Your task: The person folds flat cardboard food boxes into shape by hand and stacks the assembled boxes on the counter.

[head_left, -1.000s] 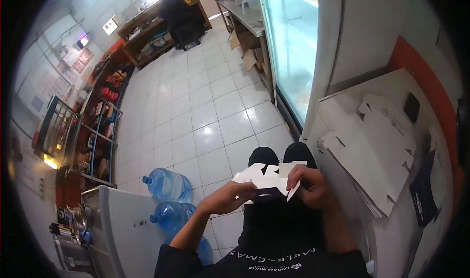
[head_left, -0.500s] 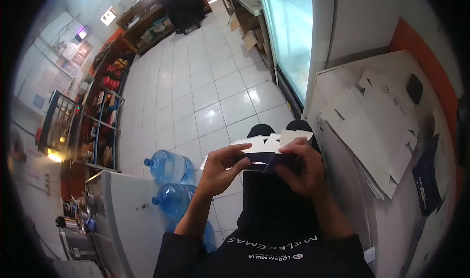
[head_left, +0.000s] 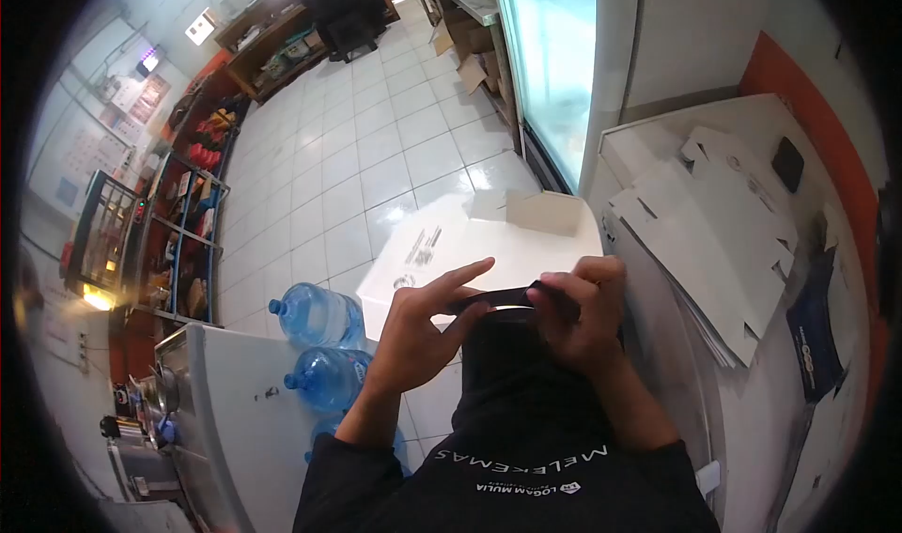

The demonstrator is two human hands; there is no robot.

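Above my lap, a white cardboard piece (head_left: 470, 242) with printed text and folded flaps spreads out beyond my hands. Along its near edge runs a dark strip (head_left: 507, 297) with a narrow slot showing light. My left hand (head_left: 418, 331) pinches the strip's left end between thumb and fingers, with one finger stretched out over the card. The right end of the strip is gripped by the bent fingers of my right hand (head_left: 584, 315).
Flat white cardboard pieces (head_left: 714, 242), a black phone-like object (head_left: 787, 165) and a dark blue piece (head_left: 816, 340) lie on the right-hand surface. Blue water bottles (head_left: 324, 315) stand at left beside a white cabinet (head_left: 244, 420). A glass-door fridge (head_left: 550, 73) stands ahead.
The cardboard has tilted up and now shows its broad printed face. Both hands have stayed on the dark strip since the last frame, and the strip looks narrower and more curved.
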